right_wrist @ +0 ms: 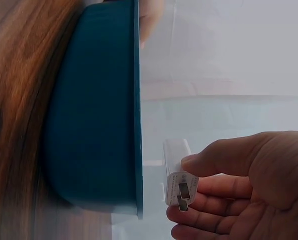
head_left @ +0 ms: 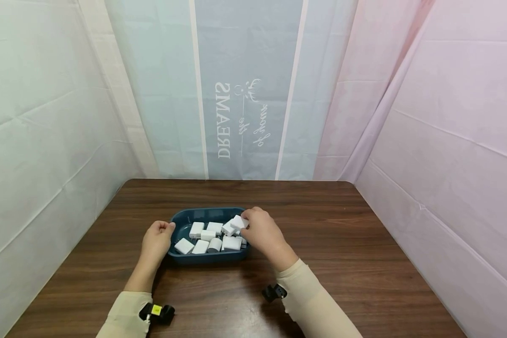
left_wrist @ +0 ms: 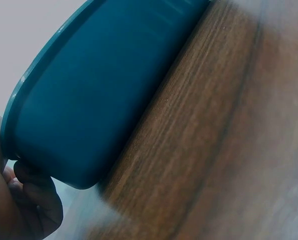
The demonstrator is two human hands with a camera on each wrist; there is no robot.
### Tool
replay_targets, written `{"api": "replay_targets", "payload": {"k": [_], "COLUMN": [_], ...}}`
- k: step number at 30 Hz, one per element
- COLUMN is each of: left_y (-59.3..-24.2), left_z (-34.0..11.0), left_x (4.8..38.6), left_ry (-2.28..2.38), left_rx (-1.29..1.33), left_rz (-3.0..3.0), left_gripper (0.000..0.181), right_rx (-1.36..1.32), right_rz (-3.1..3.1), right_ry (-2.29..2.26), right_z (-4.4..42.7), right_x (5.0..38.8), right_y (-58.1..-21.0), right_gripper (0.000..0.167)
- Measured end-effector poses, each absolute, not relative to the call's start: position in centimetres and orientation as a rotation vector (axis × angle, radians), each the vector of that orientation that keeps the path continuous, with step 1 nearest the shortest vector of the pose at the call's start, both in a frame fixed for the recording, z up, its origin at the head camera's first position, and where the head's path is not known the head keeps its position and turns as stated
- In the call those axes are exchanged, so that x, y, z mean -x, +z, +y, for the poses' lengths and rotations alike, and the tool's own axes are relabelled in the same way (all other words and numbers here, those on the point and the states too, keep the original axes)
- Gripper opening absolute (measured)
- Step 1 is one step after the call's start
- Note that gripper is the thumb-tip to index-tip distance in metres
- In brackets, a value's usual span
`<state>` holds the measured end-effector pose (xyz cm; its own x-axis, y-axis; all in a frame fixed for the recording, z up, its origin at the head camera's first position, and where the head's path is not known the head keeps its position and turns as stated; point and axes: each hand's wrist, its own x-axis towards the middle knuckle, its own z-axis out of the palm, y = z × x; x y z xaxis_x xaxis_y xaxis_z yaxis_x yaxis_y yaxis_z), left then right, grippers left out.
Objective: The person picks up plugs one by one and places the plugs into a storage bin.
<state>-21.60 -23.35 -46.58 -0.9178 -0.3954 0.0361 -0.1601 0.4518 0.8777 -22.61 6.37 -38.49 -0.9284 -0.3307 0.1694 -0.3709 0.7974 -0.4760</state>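
Observation:
A dark teal plastic basin (head_left: 181, 258) stands on the table with several white plug-in chargers (head_left: 200, 246) piled inside. At its left end, my left hand (head_left: 157, 240) pinches the rim; the left wrist view shows curled fingers (left_wrist: 38, 195) under the lip. Above the basin's right end, my right hand (head_left: 264, 234) holds one white charger (right_wrist: 178, 155) between thumb and fingers. Two flat metal prongs stick out of that charger in the right wrist view, and it is apart from the basin wall (right_wrist: 98, 110). In the head view, fingers partly hide the held charger.
The brown wood-grain table (head_left: 321, 244) extends around the basin on all sides. A printed curtain (head_left: 245, 56) hangs behind its far edge, with pale cloth walls (head_left: 456, 141) at left and right. Small black cameras (head_left: 165, 314) sit on both wrists.

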Motion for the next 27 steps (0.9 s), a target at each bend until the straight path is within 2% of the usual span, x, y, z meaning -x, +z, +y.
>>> {"api": "replay_targets", "payload": {"k": [27], "left_y": [-46.2], "left_z": [-23.2], "left_x": [21.5], "left_ry": [-1.443], "left_rx": [-0.487], "left_rz": [-2.489], "left_gripper": [0.033], "right_rx": [-0.72], "right_rz": [-2.941], "right_ry": [0.711], "right_z": [2.9], "right_x": [21.8], "right_y": [-39.9], "right_gripper": [0.031]}}
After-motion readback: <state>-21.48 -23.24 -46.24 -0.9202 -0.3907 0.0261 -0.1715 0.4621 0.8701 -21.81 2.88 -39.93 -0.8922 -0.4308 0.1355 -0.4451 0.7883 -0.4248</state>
